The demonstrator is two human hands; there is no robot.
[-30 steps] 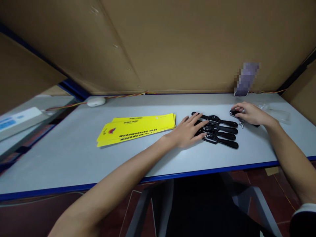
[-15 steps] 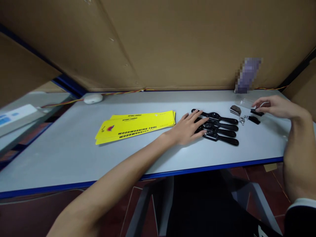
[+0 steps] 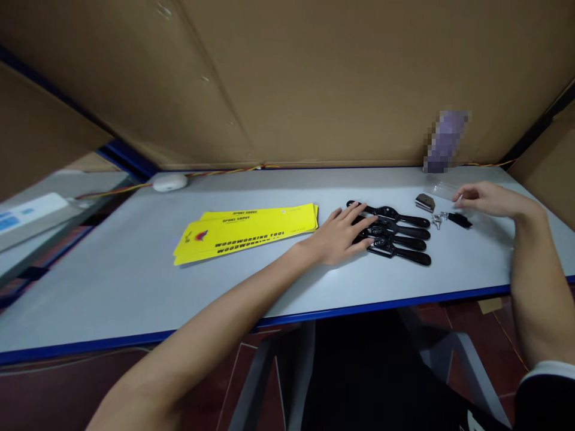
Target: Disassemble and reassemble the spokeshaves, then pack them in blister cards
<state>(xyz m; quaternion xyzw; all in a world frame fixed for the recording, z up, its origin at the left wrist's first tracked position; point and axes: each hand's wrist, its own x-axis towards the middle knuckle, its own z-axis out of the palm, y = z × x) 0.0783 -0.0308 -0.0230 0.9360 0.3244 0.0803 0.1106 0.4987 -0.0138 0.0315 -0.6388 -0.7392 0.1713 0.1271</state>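
Observation:
My left hand (image 3: 342,234) lies flat, fingers spread, on the left ends of several black spokeshave bodies (image 3: 399,236) stacked side by side on the grey table (image 3: 135,281). My right hand (image 3: 487,199) hovers over the table at the right, fingers loosely apart, just above a small black part (image 3: 459,219). Its fingertips seem to pinch something tiny, but I cannot make it out. A small grey blade (image 3: 424,202) and silvery screws (image 3: 437,220) lie between the black handles and my right hand.
Yellow printed cards (image 3: 245,231) reading "woodworking tool" lie left of my left hand. A white round device (image 3: 169,182) with a cable sits at the back left. A clear plastic bag (image 3: 442,188) lies behind the small parts. Cardboard walls enclose the table.
My right hand lifted off the small parts, swung out to the right, then came slightly back left over the black part. The left hand stayed on the black handles.

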